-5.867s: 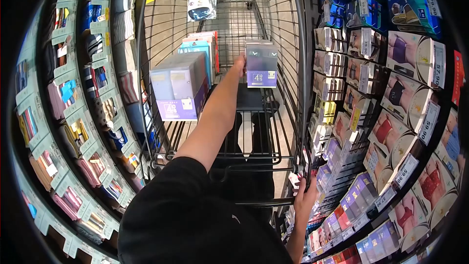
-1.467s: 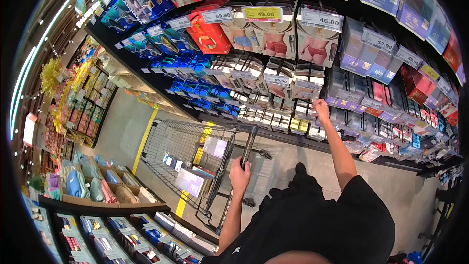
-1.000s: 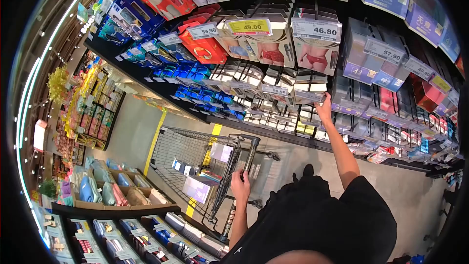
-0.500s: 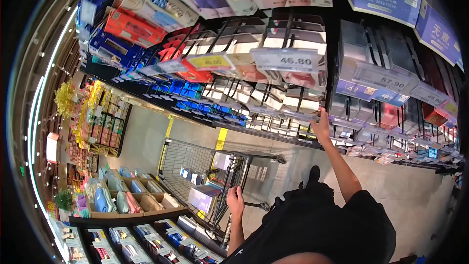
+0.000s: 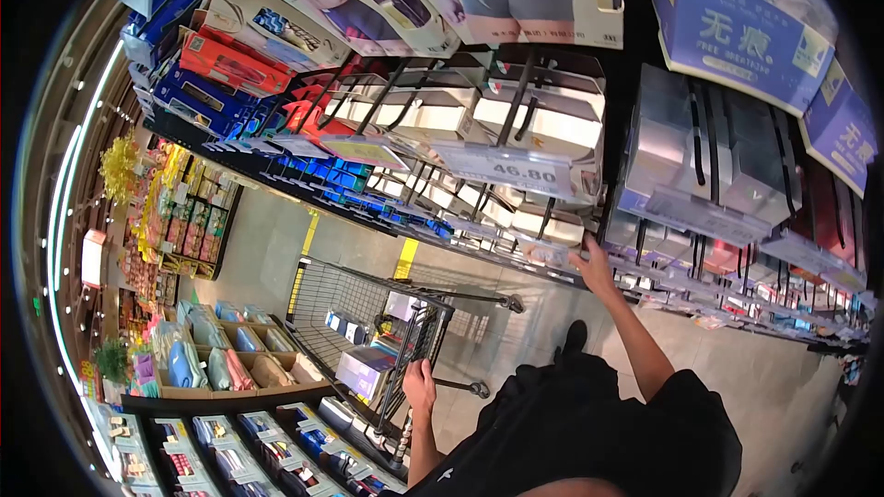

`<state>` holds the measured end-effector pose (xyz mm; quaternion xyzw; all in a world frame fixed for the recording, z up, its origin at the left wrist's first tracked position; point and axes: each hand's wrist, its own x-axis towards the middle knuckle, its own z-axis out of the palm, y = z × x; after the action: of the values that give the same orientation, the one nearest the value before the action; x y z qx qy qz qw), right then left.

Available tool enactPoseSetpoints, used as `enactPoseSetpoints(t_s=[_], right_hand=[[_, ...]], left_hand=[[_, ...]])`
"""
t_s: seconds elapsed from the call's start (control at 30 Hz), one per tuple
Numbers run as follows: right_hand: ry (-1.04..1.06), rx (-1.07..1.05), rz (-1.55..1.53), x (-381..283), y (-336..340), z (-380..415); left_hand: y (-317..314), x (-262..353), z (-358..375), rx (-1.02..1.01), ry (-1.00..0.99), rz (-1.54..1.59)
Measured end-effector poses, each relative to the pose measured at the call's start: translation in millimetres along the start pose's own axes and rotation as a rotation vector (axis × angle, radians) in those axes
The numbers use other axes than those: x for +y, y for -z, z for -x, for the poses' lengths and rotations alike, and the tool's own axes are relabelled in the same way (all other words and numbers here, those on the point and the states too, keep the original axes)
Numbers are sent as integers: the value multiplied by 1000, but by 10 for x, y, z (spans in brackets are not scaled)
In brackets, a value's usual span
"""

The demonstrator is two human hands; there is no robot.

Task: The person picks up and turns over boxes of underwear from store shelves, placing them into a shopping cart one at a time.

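one hand on the cart, one hand up at the hanging boxes

left hand (image 5: 419,385) is curled tight round the top bar of the shopping cart (image 5: 368,313), fingers wrapped over the metal near the cart's close end. right hand (image 5: 592,264) is raised on an outstretched arm to the hanging display, its fingers spread narrow and touching the underside of a white box (image 5: 551,225) on a peg; whether the fingers actually pinch the box or only rest against it cannot be told at this size.

the white box hangs in the lower rows of the rack, just below a price tag (image 5: 505,168) reading 46.80. more white boxes (image 5: 543,124) hang on black pegs above that tag. to the right of the raised hand hang clear grey boxes (image 5: 700,152) with purple bottoms, and above those sits a blue box (image 5: 737,23) with white lettering. red packs (image 5: 235,64) and dark blue packs (image 5: 184,97) fill the pegs further left.

the cart stands on the pale floor between the rack and a lower shelf of folded items (image 5: 239,442) at the bottom of the view. inside the wire basket lie a purple and white box (image 5: 364,370) near the handle end, a smaller clear box (image 5: 402,306) against the wire side, and dark packs (image 5: 341,324) further in. a yellow line (image 5: 405,258) runs across the floor beyond the cart. the person wears a black top (image 5: 589,433).
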<state>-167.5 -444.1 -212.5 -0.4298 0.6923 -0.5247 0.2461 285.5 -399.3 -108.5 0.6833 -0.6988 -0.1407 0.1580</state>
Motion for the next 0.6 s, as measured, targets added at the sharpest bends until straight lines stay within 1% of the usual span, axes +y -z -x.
enactPoseSetpoints(t_s=[0.03,0.07,0.1,0.17,0.23,0.3,0.43,0.5,0.53,0.6], right_hand=[[-6,-22,10,-91,29,21],[-55,-73,-6,-175,80,62],[-48,-78,-6,-195,86,84],[-87,-166,-98,-218,122,99],[-54,-181,-98,-280,186,110],[-168,-287,-117,-315,242,131],[-147,-380,-124,-663,394,149],[-247,-431,-305,-730,398,144],[-294,-449,-337,-740,400,158],[-278,-480,-330,-710,379,202]], left_hand=[[-8,-5,-2,11,6,7],[-12,-19,6,-7,32,-13],[-3,-17,9,-28,58,-34],[-6,-4,-2,-24,62,-20],[-14,-24,2,-33,59,-21],[-31,-50,-8,-41,62,-18],[5,-12,-26,-62,54,12],[36,-34,-55,-127,73,32],[53,-76,-55,-127,77,27],[14,-133,-70,-145,49,111]])
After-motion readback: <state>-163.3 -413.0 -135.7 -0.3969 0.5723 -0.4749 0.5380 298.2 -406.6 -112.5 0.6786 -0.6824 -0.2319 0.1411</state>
